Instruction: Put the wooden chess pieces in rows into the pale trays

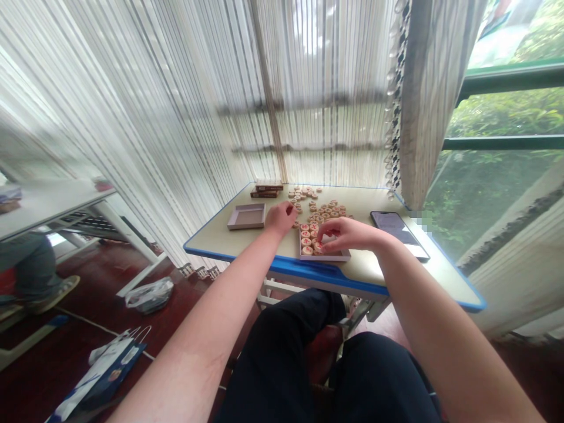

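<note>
Round wooden Chinese chess pieces with red characters stand in rows in a shallow open box near the table's front edge. Over the box, my right hand bends down with its fingertips closed on a chess piece at the right of the rows. My left hand is just left of the box, fingers curled together; what they hold, if anything, is hidden. Beyond both hands, loose chess pieces lie in a spread, with another group farther back.
An empty shallow box half lies at the left of the blue-edged table. Small boxes are stacked behind it. A phone lies at the right. String curtains hang behind. A person's leg and bags show at left.
</note>
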`<state>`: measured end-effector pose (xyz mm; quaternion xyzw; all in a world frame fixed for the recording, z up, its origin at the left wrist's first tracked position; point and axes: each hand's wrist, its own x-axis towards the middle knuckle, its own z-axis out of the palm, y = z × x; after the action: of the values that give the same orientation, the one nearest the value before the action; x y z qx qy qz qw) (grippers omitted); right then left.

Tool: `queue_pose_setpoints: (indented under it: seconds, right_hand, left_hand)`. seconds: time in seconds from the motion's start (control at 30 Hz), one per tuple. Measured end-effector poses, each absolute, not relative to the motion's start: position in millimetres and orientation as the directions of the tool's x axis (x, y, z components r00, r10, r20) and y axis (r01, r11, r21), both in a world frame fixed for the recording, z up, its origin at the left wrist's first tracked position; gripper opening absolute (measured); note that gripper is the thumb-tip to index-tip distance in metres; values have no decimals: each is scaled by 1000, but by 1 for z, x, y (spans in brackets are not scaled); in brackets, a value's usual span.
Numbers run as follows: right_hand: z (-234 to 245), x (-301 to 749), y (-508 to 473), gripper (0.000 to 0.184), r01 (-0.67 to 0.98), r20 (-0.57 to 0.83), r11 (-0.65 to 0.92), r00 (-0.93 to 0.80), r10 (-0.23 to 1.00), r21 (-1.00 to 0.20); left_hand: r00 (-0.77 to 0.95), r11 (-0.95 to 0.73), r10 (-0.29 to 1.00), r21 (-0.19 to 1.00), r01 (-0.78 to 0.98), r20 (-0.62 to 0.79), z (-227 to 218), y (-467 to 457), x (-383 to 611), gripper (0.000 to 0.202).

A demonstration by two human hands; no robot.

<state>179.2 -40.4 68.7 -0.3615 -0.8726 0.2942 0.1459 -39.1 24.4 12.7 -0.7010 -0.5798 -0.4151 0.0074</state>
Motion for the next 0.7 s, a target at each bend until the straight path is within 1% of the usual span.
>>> queue_pose_setpoints:
  seconds: [0.17, 0.43, 0.7]
  right_hand:
    - [67, 177, -40, 31, 545, 28, 586, -717, 696, -600]
    - [65, 178, -37, 33, 567, 16, 601, -719, 694, -563]
    - [63, 180, -35, 31, 563, 22, 603, -720, 693, -566]
  left_hand:
    - [-27, -307, 811, 464, 831, 585, 14, 24, -39, 22]
    - [-14, -317, 808, 454, 833, 589, 13, 25, -40, 22]
    - [0, -320, 810, 442, 838, 587, 13, 25, -39, 23]
